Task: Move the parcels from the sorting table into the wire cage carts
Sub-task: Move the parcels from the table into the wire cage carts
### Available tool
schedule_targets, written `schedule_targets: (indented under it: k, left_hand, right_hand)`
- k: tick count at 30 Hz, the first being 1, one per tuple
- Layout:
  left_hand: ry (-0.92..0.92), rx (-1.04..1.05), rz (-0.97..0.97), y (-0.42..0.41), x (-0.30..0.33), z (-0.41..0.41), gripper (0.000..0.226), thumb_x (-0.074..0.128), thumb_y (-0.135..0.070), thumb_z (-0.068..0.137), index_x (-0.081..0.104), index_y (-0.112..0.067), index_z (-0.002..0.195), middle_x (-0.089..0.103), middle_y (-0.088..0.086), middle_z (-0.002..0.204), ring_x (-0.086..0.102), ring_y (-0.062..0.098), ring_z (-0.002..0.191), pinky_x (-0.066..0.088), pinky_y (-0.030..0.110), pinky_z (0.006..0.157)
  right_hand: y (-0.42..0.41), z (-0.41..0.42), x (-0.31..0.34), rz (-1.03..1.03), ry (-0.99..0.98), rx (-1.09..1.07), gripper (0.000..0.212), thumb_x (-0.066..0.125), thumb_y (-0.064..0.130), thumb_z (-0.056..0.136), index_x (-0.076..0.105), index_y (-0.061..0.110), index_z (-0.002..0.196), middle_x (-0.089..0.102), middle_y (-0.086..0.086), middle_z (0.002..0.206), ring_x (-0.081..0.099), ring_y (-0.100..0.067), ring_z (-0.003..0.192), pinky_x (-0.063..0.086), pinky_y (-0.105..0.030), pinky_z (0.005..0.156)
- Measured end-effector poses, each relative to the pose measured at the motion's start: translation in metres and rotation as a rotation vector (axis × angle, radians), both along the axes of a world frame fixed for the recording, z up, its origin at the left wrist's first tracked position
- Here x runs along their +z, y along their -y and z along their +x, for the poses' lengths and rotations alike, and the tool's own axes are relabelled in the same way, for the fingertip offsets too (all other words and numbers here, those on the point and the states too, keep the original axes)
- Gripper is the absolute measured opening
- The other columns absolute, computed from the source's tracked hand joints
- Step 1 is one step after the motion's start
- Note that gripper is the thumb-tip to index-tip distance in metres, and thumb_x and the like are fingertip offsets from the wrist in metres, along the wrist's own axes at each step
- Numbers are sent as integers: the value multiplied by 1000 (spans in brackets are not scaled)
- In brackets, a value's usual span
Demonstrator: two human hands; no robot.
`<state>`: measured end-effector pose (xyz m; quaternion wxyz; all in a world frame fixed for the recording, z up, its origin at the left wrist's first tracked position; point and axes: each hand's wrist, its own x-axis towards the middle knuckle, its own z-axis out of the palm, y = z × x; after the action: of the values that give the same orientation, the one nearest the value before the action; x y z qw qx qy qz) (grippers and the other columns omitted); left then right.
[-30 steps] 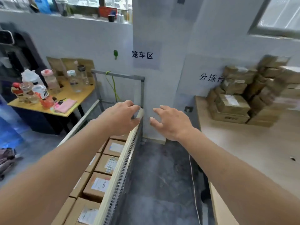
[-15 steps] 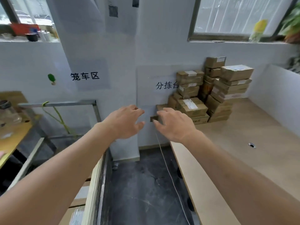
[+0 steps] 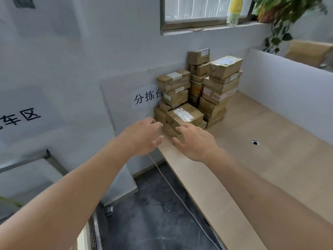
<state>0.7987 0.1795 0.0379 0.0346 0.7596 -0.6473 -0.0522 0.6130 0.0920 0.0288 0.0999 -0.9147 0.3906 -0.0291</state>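
A: Head view. Both arms reach forward, centre of frame. Left hand [image 3: 144, 137] has fingers loosely spread, holding nothing. Right hand [image 3: 195, 141] the same, fingers spread and slightly bent, nothing pinched.

B: Touching the parcels?

A: Cannot tell. The right fingertips overlap the lowest box in the picture; actual contact is unclear. The left hand sits over the near left corner of the sorting table [image 3: 270, 170].

B: Where is the parcel stack?

A: Parcels [image 3: 200, 91] piled at the table's far left corner, against the wall, centre of frame. The front box [image 3: 185, 115] with a white label lies lowest and nearest the hands.

B: Against half a second ago?

A: The view has swung right. The stack moved from right of centre to centre and looms larger. The cage cart [image 3: 36, 160] shows only a grey rail at the lower left edge; before, more of its frame showed. Hands were level with the table's corner; now they sit just before the stack.

B: Else?

A: Window [image 3: 203, 11] at top, yellow-capped bottle [image 3: 234, 12] on the sill, plant [image 3: 284, 17] upper right. Wall sign [image 3: 147, 97] left of the stack.
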Motion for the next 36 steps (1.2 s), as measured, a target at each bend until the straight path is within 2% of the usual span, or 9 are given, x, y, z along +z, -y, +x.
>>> schedule_targets:
  k: [4, 8, 11, 19, 24, 32, 36]
  left_hand:
    - [-6, -48, 6, 64, -13, 9, 51, 47, -48, 104, 46, -23, 149, 48, 2, 144, 57, 25, 121, 50, 47, 100]
    - [-12, -52, 30, 121, -34, 10, 55, 46, -48, 104, 40, -26, 154, 45, -1, 148, 50, 24, 131, 48, 43, 103]
    - [-27, -58, 63, 154, -49, 11, 55, 47, -48, 104, 40, -25, 153, 45, 0, 147, 49, 23, 131, 49, 43, 103]
    - [-38, -59, 122, 223, -79, 28, 51, 46, -50, 104, 43, -26, 150, 47, -2, 142, 50, 20, 127, 51, 41, 98]
    - [-68, -101, 165, 265, -108, 52, 54, 47, -50, 103, 39, -30, 153, 45, -2, 147, 48, 21, 131, 50, 43, 102]
    - [-99, -217, 209, 335, -161, 100, 45, 51, -46, 101, 51, -25, 140, 48, -1, 139, 51, 20, 124, 52, 41, 98]
    - [-97, -285, 200, 364, -189, 128, 36, 49, -43, 100, 56, -22, 128, 50, 2, 132, 52, 25, 119, 52, 45, 93]
  right_hand:
    - [57, 7, -16, 19, -10, -33, 53, 42, 60, 102, 51, 29, 143, 53, 2, 144, 57, -25, 125, 53, -46, 96]
    - [115, 9, -36, 53, -17, -61, 53, 42, 58, 102, 50, 29, 146, 51, 2, 148, 55, -25, 130, 53, -45, 97]
    - [149, 11, -51, 92, -24, -69, 53, 43, 58, 102, 49, 30, 146, 51, 4, 148, 55, -23, 130, 54, -45, 96]
    - [213, 28, -83, 167, -30, -95, 55, 44, 56, 103, 47, 29, 150, 49, 2, 150, 53, -23, 132, 53, -45, 99]
    - [245, 46, -103, 211, -63, -134, 55, 42, 56, 103, 46, 27, 150, 47, 0, 151, 51, -25, 134, 51, -46, 101]
    - [289, 91, -153, 278, -90, -286, 55, 40, 53, 103, 46, 25, 149, 45, -2, 150, 53, -27, 129, 52, -47, 96]
    - [302, 116, -183, 288, -63, -404, 61, 40, 51, 104, 28, 29, 159, 39, -5, 151, 51, -31, 127, 50, -45, 92]
